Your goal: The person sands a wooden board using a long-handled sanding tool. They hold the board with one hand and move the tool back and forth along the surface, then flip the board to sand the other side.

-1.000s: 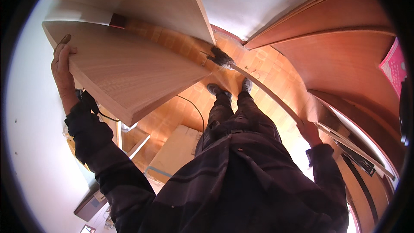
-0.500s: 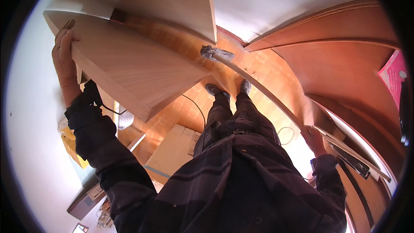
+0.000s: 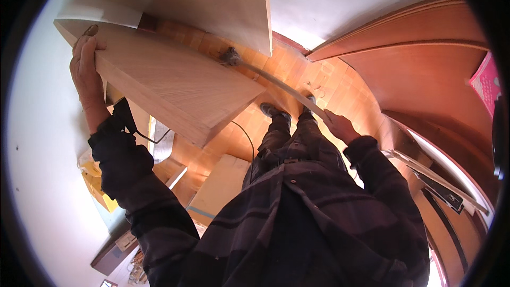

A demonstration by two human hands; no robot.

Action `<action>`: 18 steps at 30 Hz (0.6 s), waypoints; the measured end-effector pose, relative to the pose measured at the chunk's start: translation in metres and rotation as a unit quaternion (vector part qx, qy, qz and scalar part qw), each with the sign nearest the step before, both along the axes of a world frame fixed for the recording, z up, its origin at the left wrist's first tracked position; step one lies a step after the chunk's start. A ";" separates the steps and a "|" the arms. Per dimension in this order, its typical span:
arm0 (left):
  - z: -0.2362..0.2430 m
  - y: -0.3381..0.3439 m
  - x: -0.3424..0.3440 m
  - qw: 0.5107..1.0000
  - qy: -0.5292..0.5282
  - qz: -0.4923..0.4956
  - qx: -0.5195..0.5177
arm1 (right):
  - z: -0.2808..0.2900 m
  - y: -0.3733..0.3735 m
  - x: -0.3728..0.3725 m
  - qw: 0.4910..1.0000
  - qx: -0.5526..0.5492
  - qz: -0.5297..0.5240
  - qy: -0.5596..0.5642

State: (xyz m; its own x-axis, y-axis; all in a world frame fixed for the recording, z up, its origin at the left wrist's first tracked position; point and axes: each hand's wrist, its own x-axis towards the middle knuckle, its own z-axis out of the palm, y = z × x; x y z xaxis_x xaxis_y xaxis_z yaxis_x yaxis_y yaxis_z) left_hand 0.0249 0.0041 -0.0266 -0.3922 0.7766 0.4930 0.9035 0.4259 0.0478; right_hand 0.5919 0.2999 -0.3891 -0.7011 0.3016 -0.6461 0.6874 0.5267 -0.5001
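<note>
My left hand (image 3: 87, 74) grips the upper left edge of a thick, light wooden panel (image 3: 164, 77), its thumb over the top. The panel slants across the left half of the view, with its near corner toward me. My right hand (image 3: 340, 126) is closed round the long wooden handle of a mop (image 3: 281, 86). The grey mop head (image 3: 231, 57) rests on the floor by the panel's far edge, partly behind it. The handle passes just above my shoes.
A tall wooden board (image 3: 228, 10) stands beyond the panel. Reddish wooden furniture (image 3: 414, 82) curves along the right. A flat carton (image 3: 223, 183) and a black cable (image 3: 249, 141) lie left of my legs on the tiled floor (image 3: 345, 85). Boards lean at the lower right.
My right hand has moved forward and left with the mop. The mop head has slid left to the panel's far edge. My left hand still grips the panel, which has hardly moved.
</note>
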 end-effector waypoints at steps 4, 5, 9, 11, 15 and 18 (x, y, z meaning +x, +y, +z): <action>0.000 0.000 -0.002 1.000 -0.023 0.002 0.005 | -0.036 -0.017 -0.017 0.998 0.000 0.025 -0.049; 0.000 0.001 -0.003 0.999 -0.049 0.000 0.021 | -0.041 -0.016 -0.012 0.997 -0.006 0.031 -0.076; 0.000 0.003 -0.004 0.998 -0.058 -0.001 0.014 | -0.042 0.007 0.051 0.990 0.012 0.058 -0.127; -0.001 0.003 -0.002 1.000 0.000 -0.025 0.003 | -0.033 0.018 0.089 0.990 0.025 0.034 -0.136; -0.003 0.001 0.001 0.995 -0.091 0.023 0.040 | -0.007 0.026 0.152 0.987 0.010 -0.039 -0.153; -0.004 -0.001 -0.003 0.999 -0.032 -0.003 0.012 | 0.018 0.025 0.189 0.982 -0.028 -0.113 -0.147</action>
